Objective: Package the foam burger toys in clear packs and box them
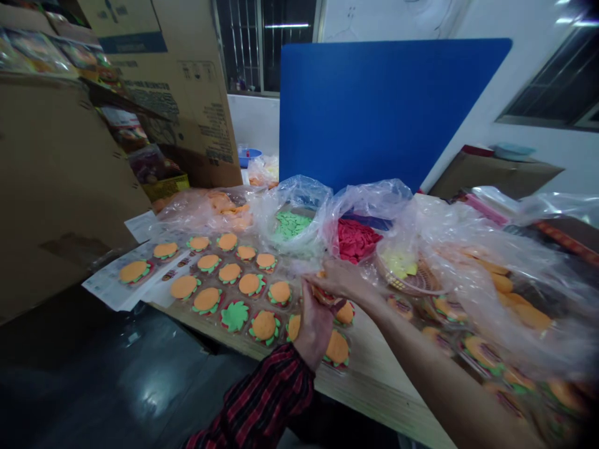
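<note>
My left hand (316, 324), in a red and black plaid sleeve, is curled at the middle of the table over the rows of toy burgers (229, 273). Just above it, my right hand (341, 279) is closed with its fingers bent down, meeting the left fingers. Whatever lies between them is mostly covered by the fingers and blurred. The toy burgers have orange bun tops and green frilly edges, in clear plastic trays. One tray shows a green lettuce piece (234, 316) on top. More burgers (337, 348) sit beside and below my left hand.
Behind the rows stand clear bags of orange pieces (229, 209), green pieces (291, 224) and red pieces (355, 240). A basket (416, 284) holds yellow pieces. At right, a plastic bag (468, 243) lies near packed burgers. Large cardboard boxes (60, 168) and a blue board (379, 112) stand behind.
</note>
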### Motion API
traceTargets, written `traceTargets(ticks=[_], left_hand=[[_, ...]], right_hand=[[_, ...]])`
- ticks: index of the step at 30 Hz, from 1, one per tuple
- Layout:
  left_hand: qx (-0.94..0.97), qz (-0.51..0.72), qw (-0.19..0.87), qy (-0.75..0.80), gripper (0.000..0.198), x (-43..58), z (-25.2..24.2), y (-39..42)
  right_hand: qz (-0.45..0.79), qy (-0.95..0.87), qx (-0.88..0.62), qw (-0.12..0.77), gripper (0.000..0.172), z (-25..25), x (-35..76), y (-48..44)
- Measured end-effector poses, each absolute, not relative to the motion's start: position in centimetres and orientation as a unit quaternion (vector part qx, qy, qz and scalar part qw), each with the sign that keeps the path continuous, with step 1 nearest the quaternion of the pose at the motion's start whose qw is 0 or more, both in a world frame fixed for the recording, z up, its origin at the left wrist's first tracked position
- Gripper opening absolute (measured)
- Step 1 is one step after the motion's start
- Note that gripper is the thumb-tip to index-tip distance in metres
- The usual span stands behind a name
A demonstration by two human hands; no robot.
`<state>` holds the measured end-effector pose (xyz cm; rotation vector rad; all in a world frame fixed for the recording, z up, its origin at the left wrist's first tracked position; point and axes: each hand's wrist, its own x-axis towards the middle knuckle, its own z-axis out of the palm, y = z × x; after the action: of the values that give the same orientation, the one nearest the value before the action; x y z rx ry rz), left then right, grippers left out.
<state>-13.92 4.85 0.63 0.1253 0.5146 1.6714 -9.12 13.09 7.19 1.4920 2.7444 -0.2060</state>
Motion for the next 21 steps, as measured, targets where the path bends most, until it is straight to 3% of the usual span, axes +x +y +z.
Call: traceTargets(ticks=[4,13,17,21], left_hand=[[0.030,0.675,0.698,0.240,0.043,-13.6,0.5,3.5],[0.002,0.511,0.823,0.248,0.052,-12.6,1.9,0.7],[-0.016,0.475,0.829,0.295,0.052,-12.1,1.6,0.6],[-0.040,0.495,0.819,0.287,0.044,-11.9,1.4,1.0]], right_hand=[[-0.159,0.858,0.486,-0.054,0.063,7.1,-5.7,12.8],[-0.623,0.596,0.433,-0.265,0.033,3.7,0.6,12.4],[-0.592,0.630,0.370,-0.341,0.038,3.7,2.1,9.7],[-0.391,0.794,0.308,-0.350,0.040,3.6,3.5,5.5]])
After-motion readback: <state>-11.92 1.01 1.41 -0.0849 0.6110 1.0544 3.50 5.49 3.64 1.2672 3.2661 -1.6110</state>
